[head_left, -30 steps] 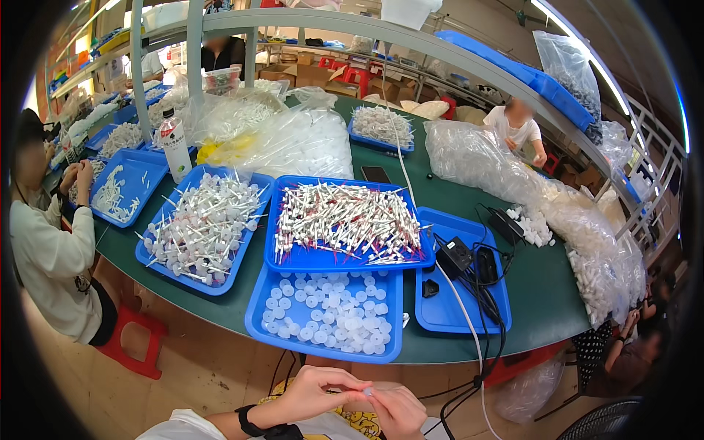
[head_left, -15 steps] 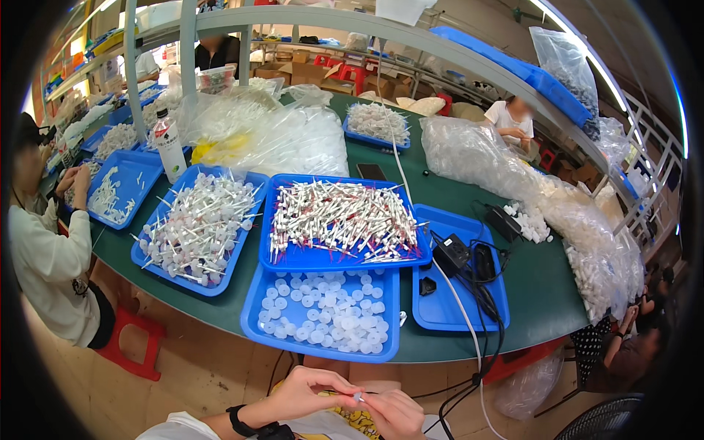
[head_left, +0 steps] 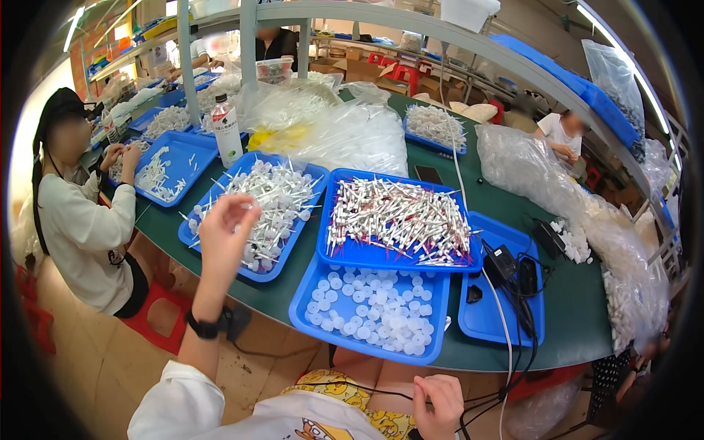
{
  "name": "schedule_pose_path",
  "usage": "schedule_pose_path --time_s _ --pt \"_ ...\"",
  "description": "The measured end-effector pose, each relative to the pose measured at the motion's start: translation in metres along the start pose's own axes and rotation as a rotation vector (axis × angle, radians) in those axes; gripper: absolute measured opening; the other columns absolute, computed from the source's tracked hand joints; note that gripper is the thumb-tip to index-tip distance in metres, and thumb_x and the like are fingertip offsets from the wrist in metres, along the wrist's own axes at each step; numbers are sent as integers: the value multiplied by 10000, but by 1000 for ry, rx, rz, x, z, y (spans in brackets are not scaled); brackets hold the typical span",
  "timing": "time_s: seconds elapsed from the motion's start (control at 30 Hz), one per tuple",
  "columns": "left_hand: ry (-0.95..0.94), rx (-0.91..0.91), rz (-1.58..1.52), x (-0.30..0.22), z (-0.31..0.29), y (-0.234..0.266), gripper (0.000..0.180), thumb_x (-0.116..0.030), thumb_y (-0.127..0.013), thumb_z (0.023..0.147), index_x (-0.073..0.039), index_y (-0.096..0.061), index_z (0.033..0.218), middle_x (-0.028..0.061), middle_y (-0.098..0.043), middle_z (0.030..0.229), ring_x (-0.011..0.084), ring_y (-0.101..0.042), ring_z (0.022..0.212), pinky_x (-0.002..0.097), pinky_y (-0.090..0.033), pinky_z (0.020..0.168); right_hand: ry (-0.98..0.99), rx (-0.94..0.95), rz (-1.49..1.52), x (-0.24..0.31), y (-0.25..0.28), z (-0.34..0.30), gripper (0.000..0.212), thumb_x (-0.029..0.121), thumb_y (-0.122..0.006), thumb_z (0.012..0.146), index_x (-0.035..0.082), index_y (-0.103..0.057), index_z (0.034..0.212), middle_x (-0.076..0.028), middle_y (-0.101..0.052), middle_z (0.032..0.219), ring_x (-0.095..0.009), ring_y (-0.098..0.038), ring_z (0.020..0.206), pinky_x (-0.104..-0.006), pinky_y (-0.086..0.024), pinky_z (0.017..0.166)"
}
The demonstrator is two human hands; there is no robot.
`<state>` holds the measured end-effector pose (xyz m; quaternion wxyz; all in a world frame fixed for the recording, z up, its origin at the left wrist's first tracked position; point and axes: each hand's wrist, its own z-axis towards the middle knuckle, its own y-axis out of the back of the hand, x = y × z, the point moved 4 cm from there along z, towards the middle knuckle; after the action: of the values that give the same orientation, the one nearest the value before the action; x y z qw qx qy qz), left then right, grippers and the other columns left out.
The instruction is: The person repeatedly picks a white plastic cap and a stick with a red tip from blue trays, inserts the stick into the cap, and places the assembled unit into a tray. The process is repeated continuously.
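My left hand (head_left: pixel 226 233) is raised over the left blue tray (head_left: pixel 192 240), its fingers curved and apart with nothing clearly held. In that tray lie many white sticks with translucent round caps (head_left: pixel 275 209). My right hand (head_left: pixel 440 403) rests low near my lap, fingers curled in and nothing visible in them. Ahead of it, a blue tray (head_left: pixel 299 314) holds loose translucent discs (head_left: pixel 374 304). Overlapping its far edge sits another blue tray (head_left: pixel 367 262), heaped with thin white sticks with red wires (head_left: pixel 400 220).
A blue tray (head_left: pixel 484 315) with a black adapter (head_left: pixel 501 264) and cables stands right. A bottle (head_left: pixel 226 132), a phone (head_left: pixel 428 174) and plastic bags (head_left: pixel 352 139) lie farther back. A co-worker (head_left: pixel 81 205) sits left. A metal shelf frame (head_left: pixel 367 22) crosses above the table.
My hands were together over my lap around a small translucent piece. The left has moved up and left over the tray; the right has drawn away rightward. The view has turned left.
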<state>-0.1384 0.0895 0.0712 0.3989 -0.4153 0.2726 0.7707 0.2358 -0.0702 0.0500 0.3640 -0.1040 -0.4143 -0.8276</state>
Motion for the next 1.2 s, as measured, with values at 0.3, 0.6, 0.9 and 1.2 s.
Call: schedule_pose_path --time_s 0.3,0.6,0.9,1.2 --pt "-463 419 743 -34 -47 -44 300 -152 -750 805 -87 -665 1085 102 -639 1084 312 -566 1081 479 -358 1003 -39 109 -34 -9 -12 2 202 -77 -738 735 14 -711 913 -103 -687 833 -297 -654 805 -379 -501 724" --pt "-172 885 340 -12 -121 -98 217 -126 -684 899 -24 -674 1090 130 -639 1020 332 -610 995 409 -499 891 34 197 -102 -21 -14 67 159 -5 -738 777 18 -702 930 -105 -643 817 -293 -605 809 -392 -463 720" --pt "23 845 173 -5 -115 -87 159 -101 -709 877 4 -598 922 139 -572 942 329 -610 909 403 -506 808 83 332 -179 -78 -62 170 74 10 -678 827 7 -672 901 -152 -658 852 -344 -622 883 -435 -498 782" --pt "-225 797 182 -3 -120 -89 143 -110 -727 857 -57 -613 925 89 -595 893 301 -600 898 385 -487 780 208 496 -291 -121 -120 210 86 -14 -706 775 7 -715 858 -141 -616 900 -341 -624 918 -405 -514 809"
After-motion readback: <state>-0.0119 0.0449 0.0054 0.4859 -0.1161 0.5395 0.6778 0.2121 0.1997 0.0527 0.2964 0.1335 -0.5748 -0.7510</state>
